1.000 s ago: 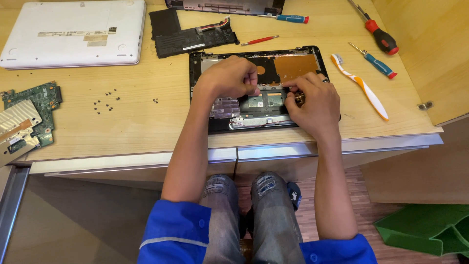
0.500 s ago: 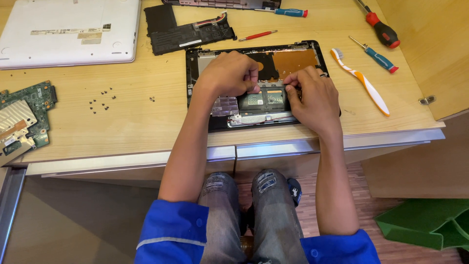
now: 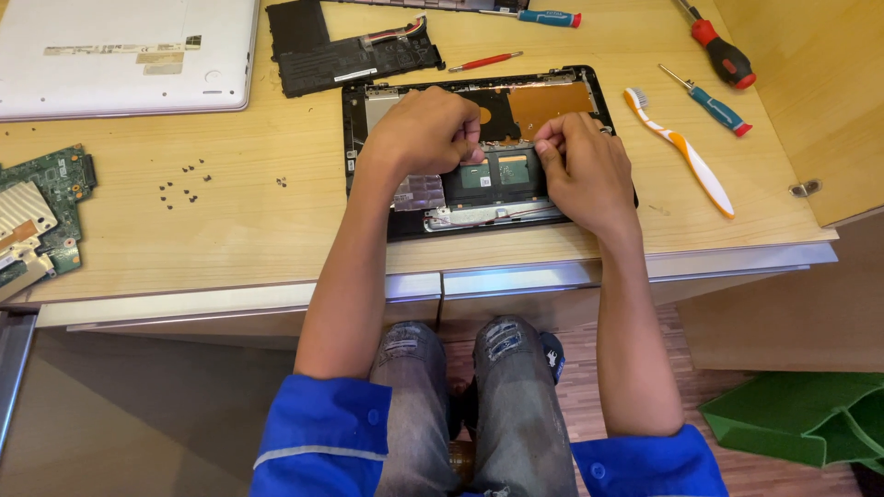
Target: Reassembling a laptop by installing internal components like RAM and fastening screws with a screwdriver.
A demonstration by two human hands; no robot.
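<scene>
Both my hands work inside one opened laptop base (image 3: 378,129).
My left hand (image 3: 425,131) and right hand (image 3: 582,170) each pinch in a closed grip at its middle; three screwdrivers and one toothbrush (image 3: 683,152) lie right of it.

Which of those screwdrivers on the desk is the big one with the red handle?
The red-and-black screwdriver near the desk's far right corner. The other two, one beside the toothbrush and one at the back edge, have slimmer teal handles.

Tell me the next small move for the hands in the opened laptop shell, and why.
Probably lift gently with both hands: the left hand and right hand pinch at a thin part above the touchpad board in the black laptop shell. What they grip is too small to tell.
</scene>
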